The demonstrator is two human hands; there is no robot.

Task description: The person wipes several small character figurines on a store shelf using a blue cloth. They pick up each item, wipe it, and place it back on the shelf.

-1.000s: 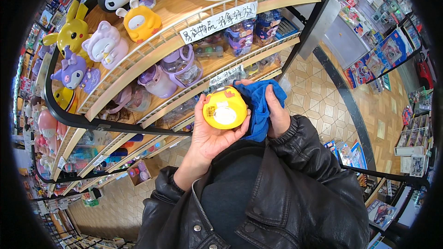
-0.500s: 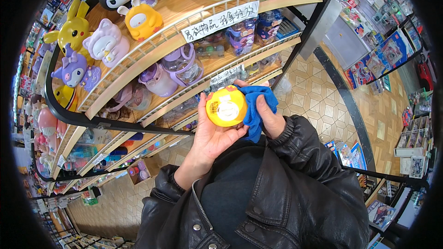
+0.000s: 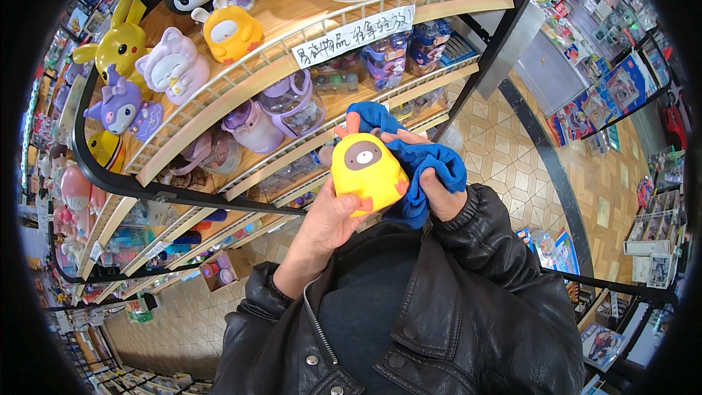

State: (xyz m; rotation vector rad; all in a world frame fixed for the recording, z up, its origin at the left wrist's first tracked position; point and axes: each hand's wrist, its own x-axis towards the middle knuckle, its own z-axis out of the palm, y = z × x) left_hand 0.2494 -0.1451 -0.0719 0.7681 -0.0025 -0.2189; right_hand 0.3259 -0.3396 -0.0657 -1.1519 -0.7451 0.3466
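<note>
A yellow figurine [image 3: 369, 175] with a brown face patch and orange tuft on its head is held up in front of my chest, face towards me. My left hand [image 3: 329, 216] grips its lower left side, thumb across the front. A blue cloth [image 3: 431, 175] hangs bunched in my right hand [image 3: 442, 194], whose thumb presses over it. Part of the cloth reaches up behind the figurine's head and along its right side. The right fingers are partly hidden by cloth and figurine.
Ahead stands a curved, black-framed shelf unit [image 3: 256, 69] with low railings. Its top carries several character figurines, including an orange one [image 3: 228, 33] and a lilac cat [image 3: 172, 66]. Lilac-lidded containers [image 3: 289, 106] fill the shelf below. A cardboard box [image 3: 225, 271] sits on the tiled floor at lower left.
The yellow figurine has turned from its base, with round white label, to upright with its face showing. My left thumb now lies on its front. The blue cloth has spread up behind it.
</note>
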